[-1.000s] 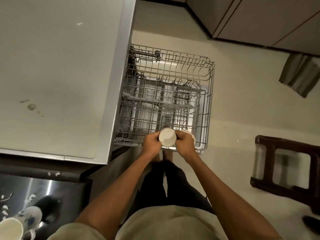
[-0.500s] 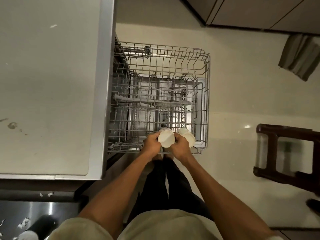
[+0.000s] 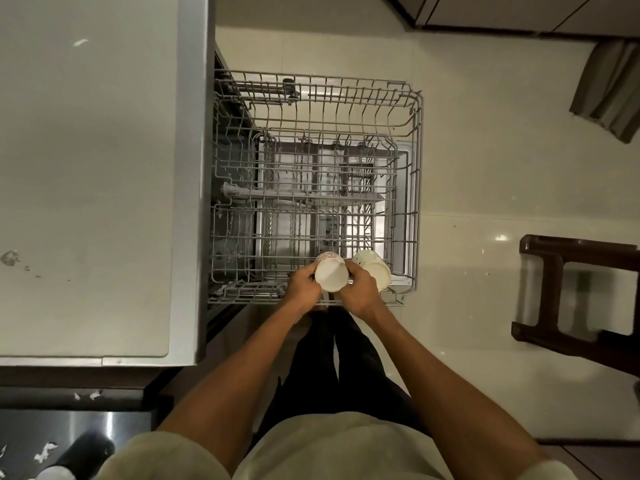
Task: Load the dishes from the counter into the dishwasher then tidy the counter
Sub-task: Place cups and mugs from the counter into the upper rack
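Cream cups (image 3: 331, 276), red speckled pattern; grey wire rack (image 3: 417, 188); dark brown stool (image 3: 554, 258).

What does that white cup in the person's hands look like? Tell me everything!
The white cup is small, plain and smooth, maybe ceramic, with a faint reddish pattern near its rim. It is turned upside down, so its flat bottom faces the camera. The left hand and the right hand hold its sides. It sits at the near edge of the wire dishwasher rack, beside a second cup that is tipped over too.
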A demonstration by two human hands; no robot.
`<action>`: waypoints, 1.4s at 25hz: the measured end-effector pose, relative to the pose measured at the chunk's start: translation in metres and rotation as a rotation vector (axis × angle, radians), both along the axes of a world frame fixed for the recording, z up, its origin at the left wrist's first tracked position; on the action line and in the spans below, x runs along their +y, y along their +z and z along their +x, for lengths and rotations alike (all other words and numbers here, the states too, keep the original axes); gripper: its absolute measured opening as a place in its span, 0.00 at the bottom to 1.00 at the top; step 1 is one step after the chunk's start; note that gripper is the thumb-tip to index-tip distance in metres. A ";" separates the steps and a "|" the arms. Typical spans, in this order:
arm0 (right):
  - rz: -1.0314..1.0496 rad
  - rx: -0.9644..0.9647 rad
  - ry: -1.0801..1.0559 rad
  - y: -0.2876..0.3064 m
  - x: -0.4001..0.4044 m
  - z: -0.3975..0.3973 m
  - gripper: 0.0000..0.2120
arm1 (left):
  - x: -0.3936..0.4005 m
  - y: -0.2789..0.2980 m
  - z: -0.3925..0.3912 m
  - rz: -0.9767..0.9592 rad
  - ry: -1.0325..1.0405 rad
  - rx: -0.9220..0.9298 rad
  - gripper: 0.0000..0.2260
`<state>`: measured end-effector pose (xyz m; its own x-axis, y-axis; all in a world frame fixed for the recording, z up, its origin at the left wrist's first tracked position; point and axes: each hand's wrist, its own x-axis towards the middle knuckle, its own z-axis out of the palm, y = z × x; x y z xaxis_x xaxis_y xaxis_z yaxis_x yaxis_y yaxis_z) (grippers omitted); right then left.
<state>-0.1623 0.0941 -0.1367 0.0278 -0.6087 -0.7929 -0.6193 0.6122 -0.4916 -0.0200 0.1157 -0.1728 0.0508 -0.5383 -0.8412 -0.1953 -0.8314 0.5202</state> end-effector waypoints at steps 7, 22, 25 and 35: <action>-0.032 -0.016 -0.085 0.008 0.008 0.002 0.26 | 0.007 0.009 -0.008 -0.012 -0.062 -0.083 0.33; 0.026 -0.001 -0.054 0.021 -0.003 0.008 0.43 | -0.004 0.027 -0.010 -0.014 -0.297 -0.202 0.32; 0.008 -0.063 -0.020 0.028 -0.002 0.005 0.43 | -0.005 0.025 -0.006 -0.030 -0.292 -0.200 0.25; -0.005 -0.014 0.019 0.027 0.002 0.006 0.34 | -0.001 0.028 -0.003 -0.063 -0.272 -0.206 0.29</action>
